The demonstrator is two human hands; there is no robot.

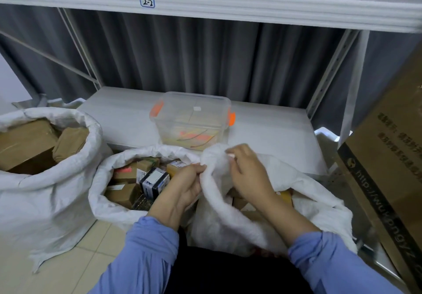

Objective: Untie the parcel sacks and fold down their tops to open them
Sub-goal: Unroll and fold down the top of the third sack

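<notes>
Three white woven parcel sacks stand on the floor in front of me. The left sack (45,197) and the middle sack (107,204) have their tops rolled down, with brown and printed boxes showing inside. The right sack (228,216) is open, its top edge bunched up. My left hand (187,186) pinches that edge at its left side. My right hand (246,177) grips the same edge higher up, fingertips closed on the fabric near the peak. A few parcels show inside the right sack below my right wrist.
A clear plastic bin (191,120) with orange latches sits on the low white shelf (274,129) behind the sacks. A large cardboard box (388,161) leans at the right. An upper shelf (205,3) labelled 2-2 hangs overhead, with a grey curtain behind.
</notes>
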